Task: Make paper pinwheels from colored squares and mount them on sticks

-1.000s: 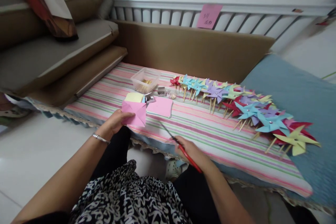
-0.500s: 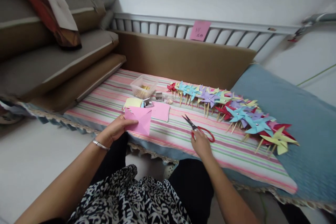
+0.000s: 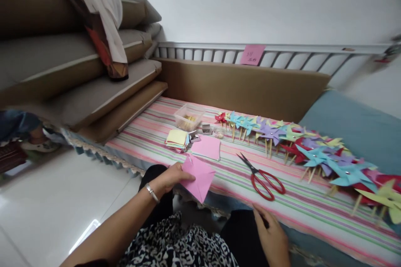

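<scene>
My left hand (image 3: pixel 175 175) pinches a pink paper square (image 3: pixel 202 178) by its left side, above the front edge of the striped cloth. Slits run in from the paper's corners. My right hand (image 3: pixel 272 235) is empty, low at the front edge near my knee, thumb and forefinger apart. Just beyond it, scissors (image 3: pixel 261 177) with red handles lie on the cloth, blades pointing to the far left. A flat pink paper stack (image 3: pixel 206 147) rests behind the held square. Beside that is a stack of coloured paper squares (image 3: pixel 177 138), yellow on top.
A clear plastic box (image 3: pixel 189 117) holds thin yellowish pieces. Small open boxes (image 3: pixel 206 128) stand near it. Rows of finished paper pinwheels (image 3: pixel 272 132) on sticks cover the right side. Stacked cushions (image 3: pixel 125 83) rise at left; a brown board (image 3: pixel 238 87) stands behind.
My right hand has let go of the scissors, leaving them on the cloth, and drawn back toward me. The held pink paper has turned cornerwise. The camera view has shifted.
</scene>
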### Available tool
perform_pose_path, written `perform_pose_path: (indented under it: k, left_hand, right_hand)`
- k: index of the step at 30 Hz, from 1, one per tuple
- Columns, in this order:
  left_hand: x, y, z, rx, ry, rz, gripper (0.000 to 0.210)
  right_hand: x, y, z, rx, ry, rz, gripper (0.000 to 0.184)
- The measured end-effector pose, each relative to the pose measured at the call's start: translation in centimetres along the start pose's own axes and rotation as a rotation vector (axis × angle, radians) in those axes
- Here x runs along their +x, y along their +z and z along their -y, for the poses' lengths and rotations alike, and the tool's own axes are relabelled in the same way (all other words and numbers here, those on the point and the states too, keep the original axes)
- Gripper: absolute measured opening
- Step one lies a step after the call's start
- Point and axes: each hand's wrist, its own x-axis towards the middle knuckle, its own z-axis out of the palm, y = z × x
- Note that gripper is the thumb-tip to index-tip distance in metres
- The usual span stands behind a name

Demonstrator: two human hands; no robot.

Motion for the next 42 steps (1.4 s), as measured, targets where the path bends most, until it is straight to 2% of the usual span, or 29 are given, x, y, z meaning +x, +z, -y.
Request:
perform_pose_path:
  k: [4,8,11,15,18,19,21,23,25,27,29,30,31,32,34,36,37,39,42]
  left_hand:
    - [0.4,-0.3,1.9,0.035,-0.082,0.004,0.03]
    - [0.6,0.0,3.0,0.052,-0.114,0.062,0.031]
    - [0.8,0.9,3.5,0.122,-0.134,0.156,0.031]
    - [1.5,2.3,3.8,0.362,-0.115,0.305,0.016]
    - [2.2,3.2,3.5,0.512,-0.055,0.378,0.005]
    - [2.4,3.5,3.2,0.54,-0.042,0.388,0.004]
    - [3.0,4.1,2.6,0.579,-0.029,0.408,0.003]
    - [3.6,4.8,1.7,0.611,-0.021,0.435,0.005]
    - [4.1,5.4,0.6,0.66,0.04,0.38,0.007]
    - [4.3,5.8,-0.9,0.669,0.202,0.163,0.02]
    - [4.3,5.6,-2.4,0.577,0.376,-0.12,0.039]
    - [4.1,5.3,-3.1,0.513,0.397,-0.221,0.041]
    - [3.8,4.9,-3.6,0.426,0.356,-0.27,0.039]
    - [3.4,4.5,-3.9,0.309,0.265,-0.235,0.037]
    - [2.3,3.8,-4.0,0.026,-0.022,0.025,0.046]
    - [1.1,3.5,-3.4,-0.247,-0.249,0.28,0.056]
    - [0.6,3.6,-3.1,-0.36,-0.301,0.351,0.057]
    - [-0.1,3.9,-2.4,-0.528,-0.29,0.374,0.049]
    - [-0.4,4.2,-1.9,-0.66,-0.221,0.333,0.033]
  right_hand:
    - [0.1,-0.7,1.0,0.085,0.194,0.07,0.049]
    - [1.1,-1.0,3.7,0.304,0.34,0.223,0.051]
    - [2.4,-1.1,7.2,0.493,0.295,0.414,0.053]
    - [4.3,-0.5,12.3,0.479,0.173,0.768,0.048]
    - [4.9,0.4,14.4,0.44,0.137,0.91,0.033]
    - [5.0,0.7,14.6,0.433,0.133,0.919,0.025]
    - [5.1,1.2,14.6,0.393,0.121,0.891,0.012]
    - [5.4,1.3,14.3,0.355,0.111,0.834,0.007]
    - [6.1,0.8,14.2,0.323,0.084,0.763,0.007]
    - [7.0,-0.3,14.7,0.262,0.022,0.642,0.01]
    - [7.7,-1.6,15.5,0.175,-0.086,0.426,0.012]
    - [7.8,-2.2,16.1,0.129,-0.176,0.281,0.012]
    - [7.8,-2.7,16.6,0.097,-0.288,0.15,0.009]
    - [7.5,-3.1,17.2,0.064,-0.406,0.043,0.008]
    - [6.6,-3.3,18.1,0.008,-0.629,-0.092,0.012]
    - [5.3,-2.8,18.6,-0.048,-0.784,-0.121,0.021]
    - [4.7,-2.4,18.8,-0.074,-0.837,-0.112,0.024]
    - [3.7,-1.4,19.1,-0.114,-0.911,-0.077,0.025]
    - [3.4,0.0,19.5,-0.15,-0.972,-0.059,0.02]
